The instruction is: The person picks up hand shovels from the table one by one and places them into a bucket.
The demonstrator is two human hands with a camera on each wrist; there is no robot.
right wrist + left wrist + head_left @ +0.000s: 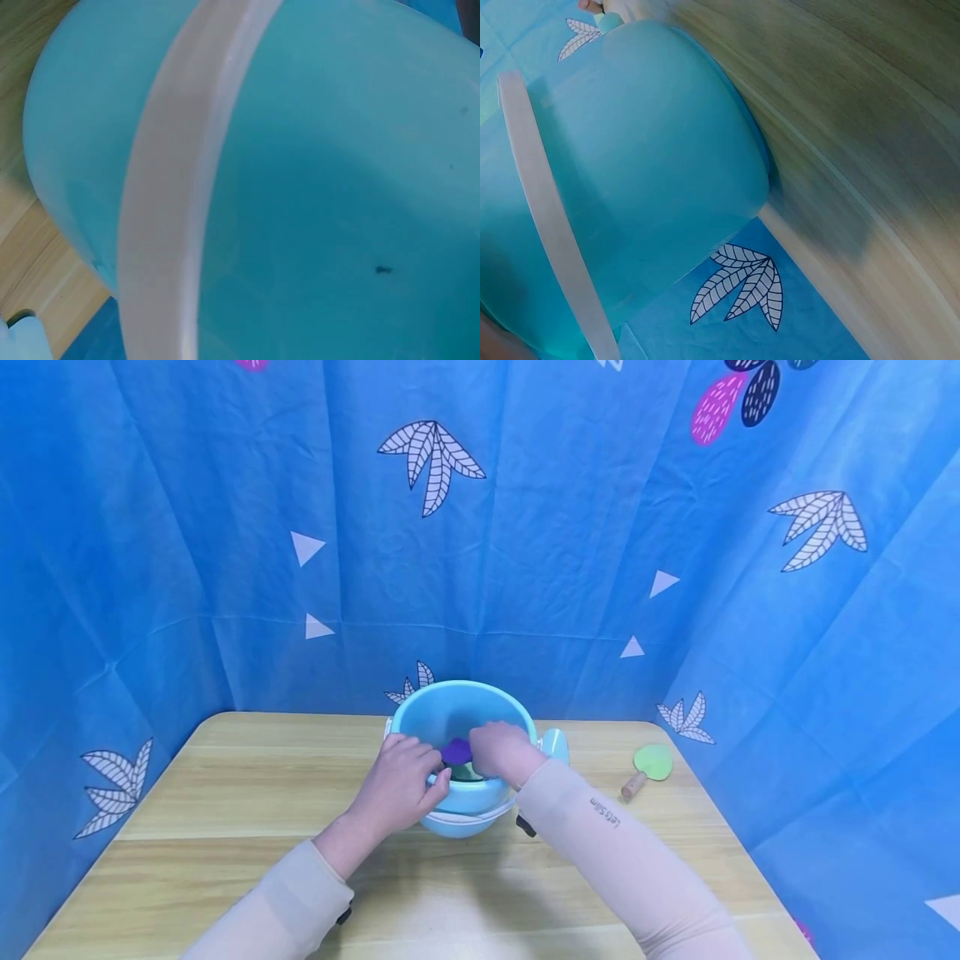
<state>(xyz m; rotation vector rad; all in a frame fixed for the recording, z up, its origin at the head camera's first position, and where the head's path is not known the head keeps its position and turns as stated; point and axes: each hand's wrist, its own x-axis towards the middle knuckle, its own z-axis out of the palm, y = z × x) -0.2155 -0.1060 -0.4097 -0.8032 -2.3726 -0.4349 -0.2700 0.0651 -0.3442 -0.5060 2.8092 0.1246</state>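
Note:
A light blue bucket (459, 823) with a white handle (547, 217) stands on the table, its mouth facing up and toward me. At the left front of the mouth, my left hand (405, 781) grips the rim, thumb and forefinger close together. My right hand (501, 750) reaches over the right side of the rim with curled fingers; its fingertips are hidden. Between the hands, inside the bucket, shows a purple thing (456, 752) whose kind is unclear. It lies right beside my right hand, and I cannot tell whether that hand holds it. Some pale green shows below it.
A green paddle-shaped toy (652, 762) with a wooden handle lies at the right on the wooden table (247, 793). Close to the bucket's right side is a light blue rounded piece (555, 745). Blue patterned cloth (480, 568) hangs behind and along both sides.

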